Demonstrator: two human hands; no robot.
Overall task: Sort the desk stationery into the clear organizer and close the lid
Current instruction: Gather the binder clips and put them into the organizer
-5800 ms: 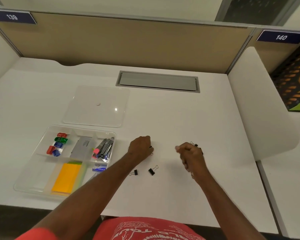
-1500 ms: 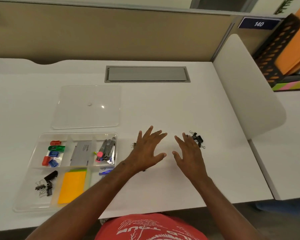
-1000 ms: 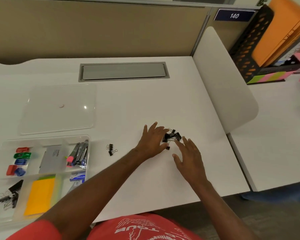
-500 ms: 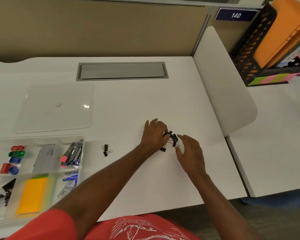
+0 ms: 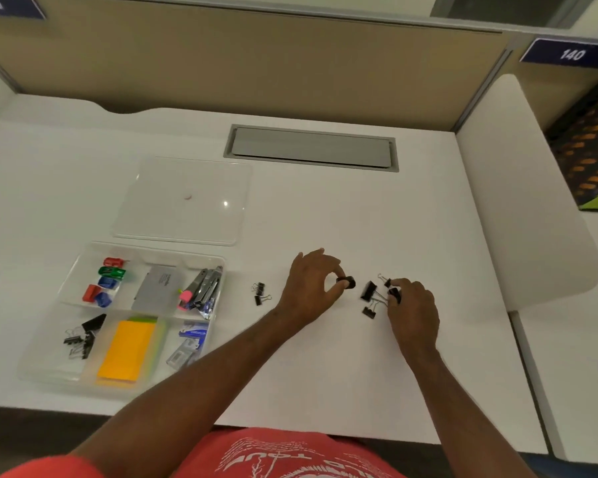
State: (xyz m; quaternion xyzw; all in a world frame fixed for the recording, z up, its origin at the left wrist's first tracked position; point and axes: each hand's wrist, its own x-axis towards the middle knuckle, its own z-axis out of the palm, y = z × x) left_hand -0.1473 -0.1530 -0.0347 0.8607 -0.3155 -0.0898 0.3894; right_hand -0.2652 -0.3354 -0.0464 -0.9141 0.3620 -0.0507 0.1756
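Note:
My left hand (image 5: 311, 288) pinches a small black binder clip (image 5: 348, 281) between thumb and fingertips just above the desk. My right hand (image 5: 411, 305) closes its fingertips on another black binder clip (image 5: 393, 293), with loose black clips (image 5: 369, 290) lying between the two hands. Two more small clips (image 5: 260, 293) lie to the left of my left hand. The clear organizer (image 5: 218, 267) sits at the front left, holding coloured sharpeners, a grey card, pens, an orange pad, staple boxes and several black clips. Its clear lid (image 5: 183, 201) lies flat behind it.
A grey cable hatch (image 5: 311, 148) is set into the desk at the back. A white divider panel (image 5: 532, 201) closes the right side, with a black perforated file rack (image 5: 587, 132) beyond it. A tan partition runs along the back.
The view has swung back left. My hands have drawn apart from the clip pile, each with its fingertips closed on a clip; the pile is spread out more.

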